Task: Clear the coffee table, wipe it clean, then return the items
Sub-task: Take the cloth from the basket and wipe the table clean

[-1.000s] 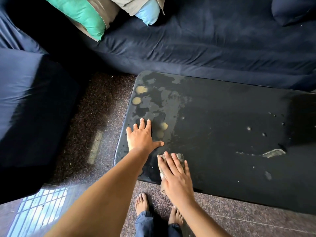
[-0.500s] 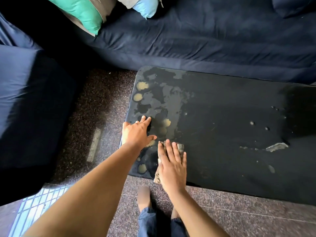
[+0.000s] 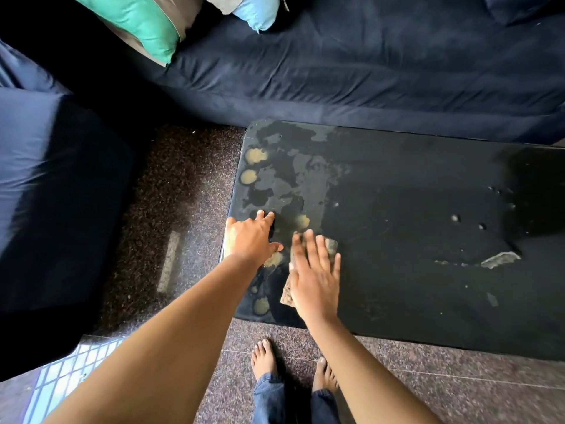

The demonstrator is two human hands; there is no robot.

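Wiping cloth: a small brownish pad lying flat on the near left part of the black table, mostly covered by your right hand. That hand presses down on it with fingers spread and flat, so its grip is open, closed around nothing. Your left hand rests just to the left, at the table's left edge, palm down, fingers extended, thumb pointing toward the cloth; its grip is likewise open and empty. Pale tan blotches and grey patches mark the left end of the tabletop; a flake of worn surface shows toward the right. A dark blue sofa runs along the far side, with a green cushion. Your bare feet stand on the speckled floor.
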